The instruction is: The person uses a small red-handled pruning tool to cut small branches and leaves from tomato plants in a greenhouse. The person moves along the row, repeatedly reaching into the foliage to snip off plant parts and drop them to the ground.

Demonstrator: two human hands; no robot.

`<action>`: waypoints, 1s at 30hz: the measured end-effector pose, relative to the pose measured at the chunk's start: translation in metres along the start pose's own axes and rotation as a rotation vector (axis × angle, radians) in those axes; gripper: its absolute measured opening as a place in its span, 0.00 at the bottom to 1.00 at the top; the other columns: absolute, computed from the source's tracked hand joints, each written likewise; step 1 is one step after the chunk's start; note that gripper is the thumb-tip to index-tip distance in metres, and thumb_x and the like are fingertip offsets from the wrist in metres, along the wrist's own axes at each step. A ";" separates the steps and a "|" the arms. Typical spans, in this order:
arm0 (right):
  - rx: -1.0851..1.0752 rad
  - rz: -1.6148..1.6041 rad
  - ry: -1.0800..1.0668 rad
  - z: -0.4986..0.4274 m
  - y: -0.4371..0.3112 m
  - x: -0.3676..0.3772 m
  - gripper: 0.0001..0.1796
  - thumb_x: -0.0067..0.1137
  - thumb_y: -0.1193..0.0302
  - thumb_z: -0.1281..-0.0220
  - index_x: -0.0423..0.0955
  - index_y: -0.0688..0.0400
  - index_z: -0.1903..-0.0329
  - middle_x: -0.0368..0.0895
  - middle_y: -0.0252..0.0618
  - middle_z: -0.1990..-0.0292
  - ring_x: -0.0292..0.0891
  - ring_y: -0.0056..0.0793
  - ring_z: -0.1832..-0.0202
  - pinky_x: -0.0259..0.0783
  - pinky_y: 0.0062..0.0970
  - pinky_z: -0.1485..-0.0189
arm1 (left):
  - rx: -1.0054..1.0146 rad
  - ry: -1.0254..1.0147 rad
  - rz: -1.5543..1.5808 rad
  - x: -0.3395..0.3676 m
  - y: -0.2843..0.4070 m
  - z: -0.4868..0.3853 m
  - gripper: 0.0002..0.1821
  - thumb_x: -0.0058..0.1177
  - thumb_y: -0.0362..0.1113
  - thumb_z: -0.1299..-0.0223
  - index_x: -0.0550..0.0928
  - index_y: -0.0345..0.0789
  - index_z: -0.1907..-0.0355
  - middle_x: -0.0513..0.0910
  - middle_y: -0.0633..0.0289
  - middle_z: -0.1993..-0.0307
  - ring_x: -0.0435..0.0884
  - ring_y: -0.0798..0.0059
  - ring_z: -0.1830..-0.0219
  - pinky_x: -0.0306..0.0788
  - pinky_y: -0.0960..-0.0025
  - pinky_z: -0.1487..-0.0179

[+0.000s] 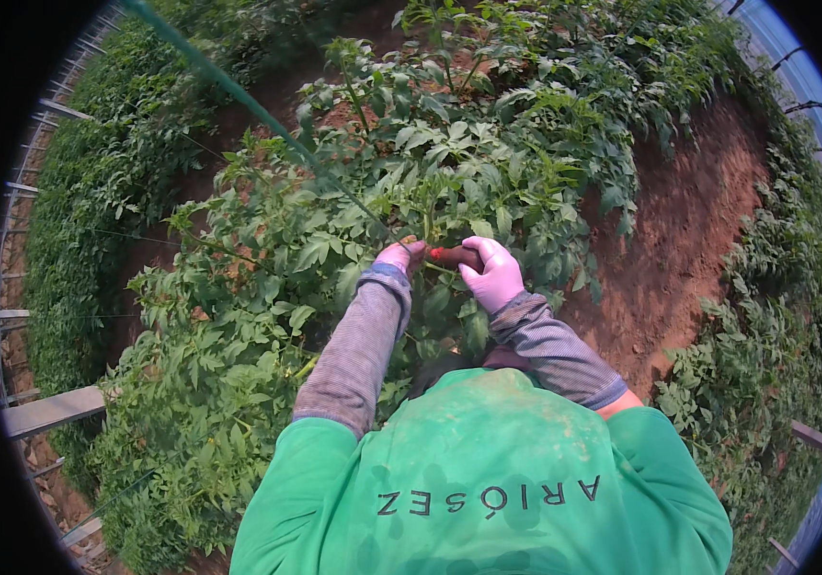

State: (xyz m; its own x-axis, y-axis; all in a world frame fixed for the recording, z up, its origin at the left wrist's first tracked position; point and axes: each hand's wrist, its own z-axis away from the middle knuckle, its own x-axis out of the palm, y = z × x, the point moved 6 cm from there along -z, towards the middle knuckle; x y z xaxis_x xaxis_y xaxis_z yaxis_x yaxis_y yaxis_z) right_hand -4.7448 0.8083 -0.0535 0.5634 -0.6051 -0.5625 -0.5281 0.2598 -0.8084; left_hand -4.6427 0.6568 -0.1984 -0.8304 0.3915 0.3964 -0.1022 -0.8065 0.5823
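Observation:
My left hand [402, 254], in a pink glove with stained fingertips, is closed at a tomato plant's stem [430, 215]. A taut green string [296, 147] runs from the upper left down to its fingers, which pinch it. My right hand [495, 273], also gloved in pink, grips a brown hand-held tool [460, 257] with a red end. That end points left, close to my left fingertips. Leaves hide the lower stem, and what lies inside my left fingers cannot be seen.
Dense tomato plants [238, 374] surround my hands. Bare reddish soil [684, 237] forms a path on the right, with another plant row [763, 345] beyond it. Metal posts [59, 413] and thin wires stand at the left. Blue plastic sheeting [799, 72] borders the far right.

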 end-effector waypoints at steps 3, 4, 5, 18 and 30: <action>0.038 -0.037 0.041 0.000 0.006 -0.003 0.20 0.60 0.76 0.58 0.69 0.60 0.57 0.74 0.40 0.62 0.73 0.34 0.58 0.68 0.26 0.54 | 0.019 -0.034 0.016 -0.001 0.000 0.004 0.28 0.58 0.30 0.54 0.65 0.32 0.48 0.77 0.59 0.60 0.76 0.68 0.57 0.65 0.67 0.48; 0.049 -0.057 0.046 -0.002 0.004 -0.004 0.19 0.59 0.77 0.57 0.69 0.60 0.57 0.74 0.40 0.62 0.73 0.34 0.58 0.68 0.25 0.54 | 0.020 -0.032 -0.047 -0.004 -0.001 -0.001 0.29 0.57 0.29 0.53 0.64 0.32 0.47 0.77 0.58 0.60 0.76 0.68 0.57 0.66 0.68 0.48; 0.029 -0.045 0.059 -0.006 0.002 -0.004 0.19 0.59 0.77 0.57 0.69 0.60 0.57 0.74 0.41 0.62 0.73 0.34 0.58 0.68 0.26 0.54 | 0.022 -0.029 -0.109 -0.009 -0.004 -0.009 0.29 0.56 0.29 0.53 0.64 0.31 0.46 0.77 0.58 0.60 0.76 0.69 0.57 0.66 0.68 0.48; 0.014 0.070 0.046 -0.024 -0.003 0.005 0.19 0.59 0.75 0.58 0.69 0.58 0.58 0.74 0.42 0.62 0.72 0.39 0.58 0.68 0.29 0.54 | 0.045 -0.042 -0.340 -0.007 0.001 0.006 0.38 0.59 0.30 0.55 0.58 0.29 0.40 0.77 0.56 0.59 0.77 0.71 0.60 0.68 0.74 0.54; -0.081 -0.012 -0.066 -0.024 -0.019 0.030 0.19 0.59 0.76 0.58 0.70 0.60 0.58 0.74 0.43 0.63 0.73 0.39 0.60 0.69 0.29 0.55 | 0.212 -0.064 -0.250 -0.008 0.002 0.010 0.41 0.61 0.27 0.61 0.59 0.29 0.40 0.74 0.58 0.54 0.74 0.75 0.59 0.66 0.75 0.54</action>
State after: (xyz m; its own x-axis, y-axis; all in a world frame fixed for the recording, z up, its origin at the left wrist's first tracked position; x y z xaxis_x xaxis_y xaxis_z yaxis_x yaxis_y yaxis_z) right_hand -4.7338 0.7671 -0.0509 0.6090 -0.5566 -0.5651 -0.5694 0.1892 -0.8000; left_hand -4.6308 0.6564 -0.1938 -0.7572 0.5982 0.2622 -0.1772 -0.5745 0.7991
